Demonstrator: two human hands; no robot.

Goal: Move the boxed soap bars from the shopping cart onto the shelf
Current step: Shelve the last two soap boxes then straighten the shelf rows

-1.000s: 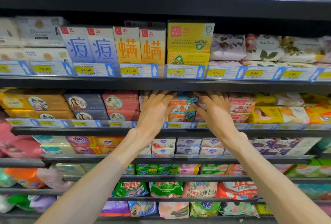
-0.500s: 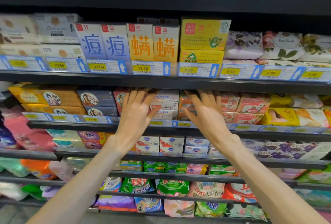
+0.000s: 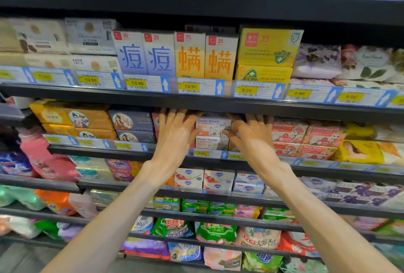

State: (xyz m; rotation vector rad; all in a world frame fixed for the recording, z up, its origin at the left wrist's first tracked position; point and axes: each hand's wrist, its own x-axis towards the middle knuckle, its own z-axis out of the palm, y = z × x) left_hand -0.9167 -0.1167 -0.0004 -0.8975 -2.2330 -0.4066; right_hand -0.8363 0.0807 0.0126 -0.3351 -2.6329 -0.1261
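At the front edge of the dark metal shelf [image 3: 170,151], both hands flank the stacked white cardboard Goat Soap boxes [image 3: 212,133], left hand [image 3: 175,136] and right hand [image 3: 253,139] with straight, released fingers; light, stiff, best gripped by opposite sides.

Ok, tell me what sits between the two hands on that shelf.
In the head view, two stacked white Goat Soap boxes sit between the left hand and the right hand.
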